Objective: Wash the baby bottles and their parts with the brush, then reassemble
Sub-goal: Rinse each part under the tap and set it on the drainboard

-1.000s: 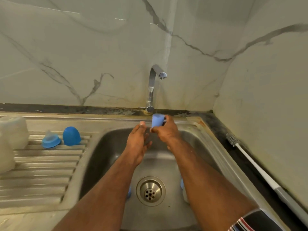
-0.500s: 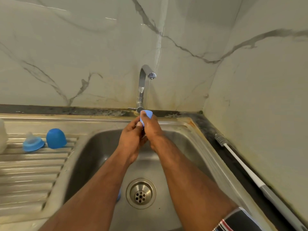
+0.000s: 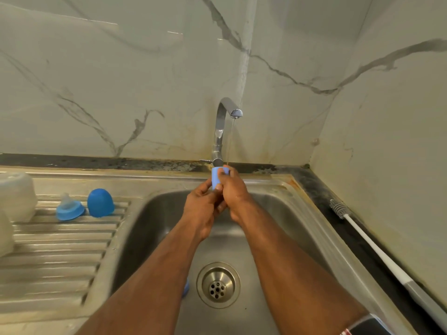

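Two hands meet over the stainless-steel sink basin [image 3: 150, 228] beneath the running chrome tap [image 3: 221, 126]: the right hand [image 3: 233, 192] curls around one small light-blue plastic cap [image 3: 216, 178], and the left hand [image 3: 200, 209] touches its lower end with bent fingers. One blue dome cap [image 3: 100, 202] and one blue-collared clear teat [image 3: 69, 209] stand on the ribbed drainboard [image 3: 55, 257]; two whitish bottles [image 3: 15, 194] are cut off at left. One white-handled bottle brush [image 3: 370, 245] lies by the marble wall, and a blue piece [image 3: 185, 287] peeks from behind the left forearm.
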Available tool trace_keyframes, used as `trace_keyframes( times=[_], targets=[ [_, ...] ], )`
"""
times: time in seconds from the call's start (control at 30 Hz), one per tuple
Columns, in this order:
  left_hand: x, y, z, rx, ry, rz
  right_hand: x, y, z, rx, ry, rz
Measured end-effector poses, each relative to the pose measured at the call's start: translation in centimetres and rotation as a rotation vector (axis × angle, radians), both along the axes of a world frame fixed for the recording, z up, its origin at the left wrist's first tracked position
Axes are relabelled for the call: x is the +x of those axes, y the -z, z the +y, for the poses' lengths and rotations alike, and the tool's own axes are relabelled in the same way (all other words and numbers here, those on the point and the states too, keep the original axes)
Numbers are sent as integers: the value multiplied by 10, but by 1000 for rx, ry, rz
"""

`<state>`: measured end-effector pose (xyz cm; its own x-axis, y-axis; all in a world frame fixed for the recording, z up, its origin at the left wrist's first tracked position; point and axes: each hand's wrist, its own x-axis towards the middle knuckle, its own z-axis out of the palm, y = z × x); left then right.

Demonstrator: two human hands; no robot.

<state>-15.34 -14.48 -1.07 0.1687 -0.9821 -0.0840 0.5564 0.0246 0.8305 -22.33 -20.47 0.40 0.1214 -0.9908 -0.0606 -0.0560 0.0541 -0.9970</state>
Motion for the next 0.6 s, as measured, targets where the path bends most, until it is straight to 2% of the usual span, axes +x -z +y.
trace_keyframes(
  times=[0.1, 0.13, 0.2, 0.27, 0.37, 0.43, 0.6],
  targets=[
    [4, 3, -3, 27, -37, 68, -8, -3, -1, 84, -94, -320],
    [4, 3, -3, 27, -52, 57, -9, -3, -3, 69, -74, -316],
    [4, 4, -6, 46, -144, -54, -8, -1, -3, -24, 9, -112],
    [3, 3, -10, 54, -221, -141, -8, 2, -3, -109, 121, -10],
    [1, 4, -10, 39, -167, -157, -12, 3, -4, -171, 277, 74],
    [2, 6, -9, 39, -100, -163, -14, 4, -6, -153, 287, 152],
    [8, 7, -12, 36, -81, -75, -17, 8, -6, -30, 35, -66]
  ],
)
